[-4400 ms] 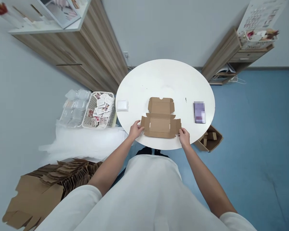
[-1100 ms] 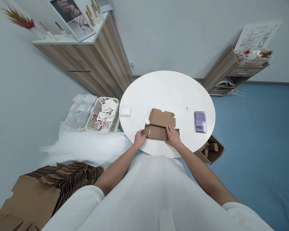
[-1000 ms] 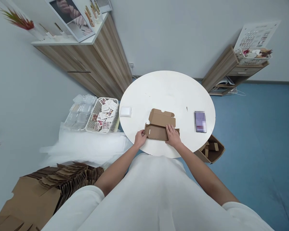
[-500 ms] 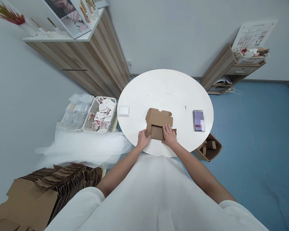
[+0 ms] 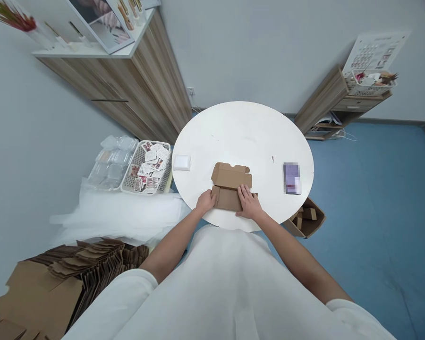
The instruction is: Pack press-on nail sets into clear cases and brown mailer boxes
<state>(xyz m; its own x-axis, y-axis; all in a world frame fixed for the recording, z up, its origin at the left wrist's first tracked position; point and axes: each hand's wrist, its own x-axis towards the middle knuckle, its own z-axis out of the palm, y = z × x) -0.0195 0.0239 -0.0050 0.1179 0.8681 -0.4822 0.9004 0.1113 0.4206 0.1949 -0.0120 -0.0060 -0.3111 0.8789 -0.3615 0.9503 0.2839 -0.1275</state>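
Note:
A brown cardboard box point(image 5: 230, 198), partly folded, lies on the round white table point(image 5: 248, 137) near its front edge. Its lid flap point(image 5: 232, 176) stretches away from me, with a notch in the far edge. My left hand point(image 5: 206, 201) grips the box's left side, fingers closed at the side flap. Over the right end sits my right hand point(image 5: 249, 202), its fingers on the side wall and its thumb near the front edge. That hand hides much of the right end.
A white packet stack point(image 5: 182, 162) lies at the table's left, a purple pixelated item point(image 5: 292, 178) at its right. Left of the table are a basket of cards point(image 5: 147, 167), white sheets point(image 5: 120, 212) and stacked flat cardboard point(image 5: 38, 293). An open carton point(image 5: 308, 219) stands on the floor at right.
My left hand has moved a little left and the box has shifted slightly left and nearer. Its left side now lies more spread out. My right hand has stayed at the right end.

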